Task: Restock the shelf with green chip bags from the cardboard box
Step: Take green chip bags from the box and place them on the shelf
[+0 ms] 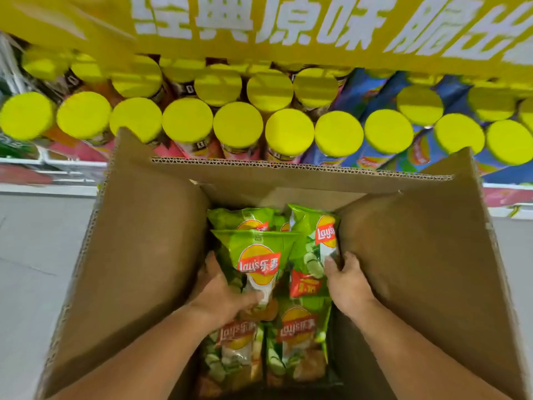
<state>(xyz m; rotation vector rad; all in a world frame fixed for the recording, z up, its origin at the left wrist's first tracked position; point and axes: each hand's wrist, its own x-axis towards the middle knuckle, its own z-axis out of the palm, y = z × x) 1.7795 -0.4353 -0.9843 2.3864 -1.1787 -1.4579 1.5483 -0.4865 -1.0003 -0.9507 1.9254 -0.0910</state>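
An open cardboard box [138, 255] stands on the floor below me, with several green Lay's chip bags packed inside. My left hand [222, 293] reaches into the box and grips the lower part of a green chip bag [256, 255] on the left side, thumb across its front. My right hand [346, 281] grips the right edge of another green chip bag [314, 246] beside the box's right flap. Two more green bags [297, 342] lie lower in the box, nearer me.
Directly behind the box a shelf [72, 166] carries rows of chip canisters with yellow lids [238, 124]. A yellow banner with white characters [259, 21] hangs above them. Grey floor [37, 255] lies to the left of the box.
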